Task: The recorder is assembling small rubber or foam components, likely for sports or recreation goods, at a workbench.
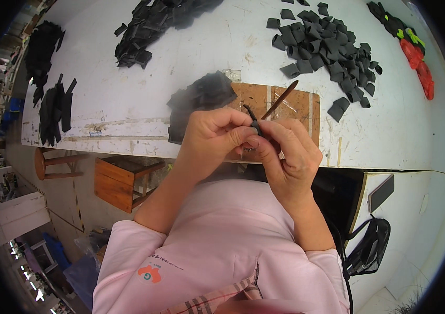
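Left hand [213, 133] and right hand [293, 152], fingertips closed, pinch a small black strip [255, 124] above a brown board [309, 112];
brown stick [280, 99] juts out beyond; dark pile [201, 94] just left; folded black pieces [332, 47] farther right; black bag [373, 247] nearer right, contents unclear.

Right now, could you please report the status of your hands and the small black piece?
Left hand and right hand pinching small black piece. Brown stick angled out from right hand. Nearest clutter: dark stack beyond left hand.
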Demonstrator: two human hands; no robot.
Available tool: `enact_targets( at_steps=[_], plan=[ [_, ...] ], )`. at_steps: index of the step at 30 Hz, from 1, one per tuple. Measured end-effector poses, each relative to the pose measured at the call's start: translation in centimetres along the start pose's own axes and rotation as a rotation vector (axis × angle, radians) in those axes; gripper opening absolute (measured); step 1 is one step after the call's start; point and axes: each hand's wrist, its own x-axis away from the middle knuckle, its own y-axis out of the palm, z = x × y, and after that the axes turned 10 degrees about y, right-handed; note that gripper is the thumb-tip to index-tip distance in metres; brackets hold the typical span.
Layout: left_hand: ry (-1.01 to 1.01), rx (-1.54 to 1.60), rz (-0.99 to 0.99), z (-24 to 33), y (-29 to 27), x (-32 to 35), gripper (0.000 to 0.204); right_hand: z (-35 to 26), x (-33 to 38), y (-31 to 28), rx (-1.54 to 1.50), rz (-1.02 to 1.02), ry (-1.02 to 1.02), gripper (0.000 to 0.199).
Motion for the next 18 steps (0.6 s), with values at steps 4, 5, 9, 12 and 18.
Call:
enact_targets(
  at_steps=[4,5,9,12,18],
  plan=[
    [0.043,-0.002,0.006,0.0,0.4,0.4,0.005,-0.3,0.0,-0.6,0.199,0.007,-0.181,0.025],
    [0.043,-0.001,0.003,-0.2,0.6,0.5,0.005,-0.4,-0.1,-0.6,0.280,0.019,-0.240,0.025],
    [0.301,-0.352,0.241,-2.2,2.8,0.6,0.005,0.2,0.2,-0.1,0.444,-0.013,-0.239,0.023],
    [0.193,-0.133,0.332,-1.5,3.2,-0.1,0.009,1.6,0.4,0.5,0.508,0.060,-0.129,0.016],
    [-0.167,0.612,0.093,-0.4,1.9,-0.4,0.017,1.0,-0.1,-1.0,-0.619,-0.116,0.688,0.004]
  ],
)
